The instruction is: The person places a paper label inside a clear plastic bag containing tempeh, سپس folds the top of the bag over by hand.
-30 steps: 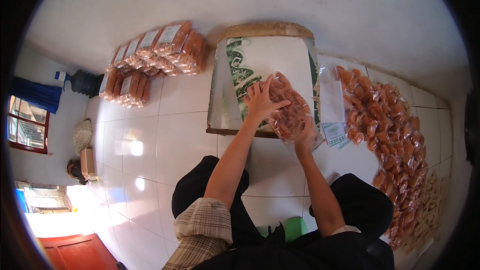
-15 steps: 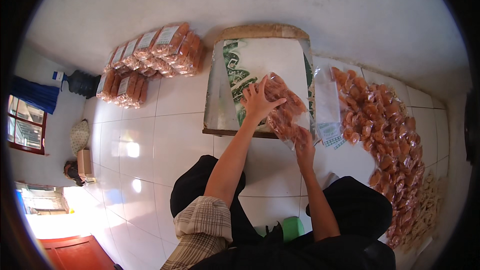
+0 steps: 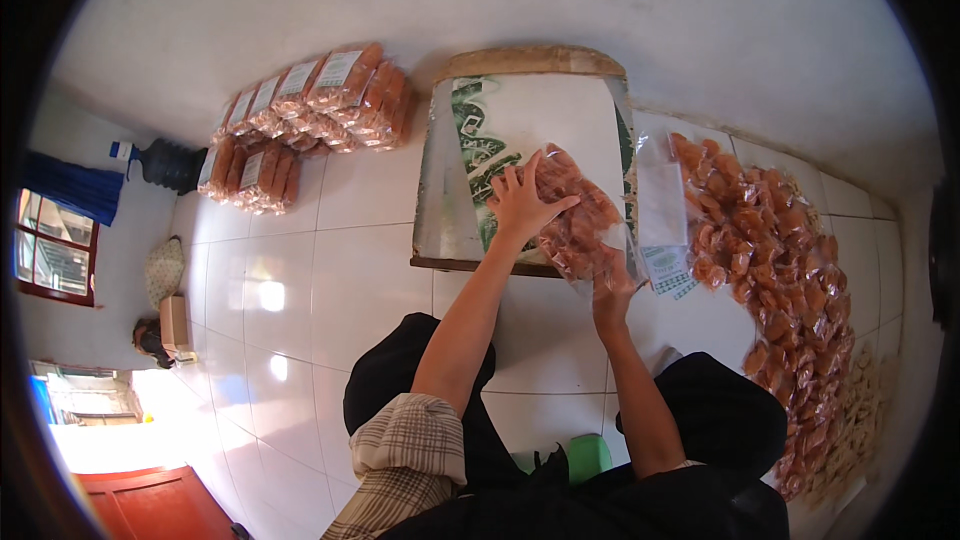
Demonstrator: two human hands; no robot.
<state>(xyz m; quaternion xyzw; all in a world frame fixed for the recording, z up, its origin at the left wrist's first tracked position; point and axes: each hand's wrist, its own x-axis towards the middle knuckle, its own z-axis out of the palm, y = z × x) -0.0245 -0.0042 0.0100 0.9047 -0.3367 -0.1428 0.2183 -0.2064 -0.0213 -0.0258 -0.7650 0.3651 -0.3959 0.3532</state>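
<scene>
A clear plastic bag (image 3: 575, 198) packed with orange-brown pieces, perhaps crackers, lies across the front part of a low board-topped table (image 3: 570, 105). My left hand (image 3: 522, 208) rests along the bag's left side, its fingers spread and its thumb reaching over the film. At the bag's near right end is my right hand (image 3: 612, 290), its fingers partly covered by clear film. Whether they pinch the film or reach inside the bag's mouth, I cannot tell.
Filled, labelled bags (image 3: 345, 80) are stacked against the wall at the left. Right of the table lie flat clear bags (image 3: 660, 205) and printed labels (image 3: 668, 270). Beyond them spreads a long heap of small wrapped orange-brown packs (image 3: 790, 290). A green object (image 3: 588, 457) sits between my legs.
My right hand has shifted slightly right and further under the film at the bag's end. My left hand stays spread on the bag. The whole view has moved slightly.
</scene>
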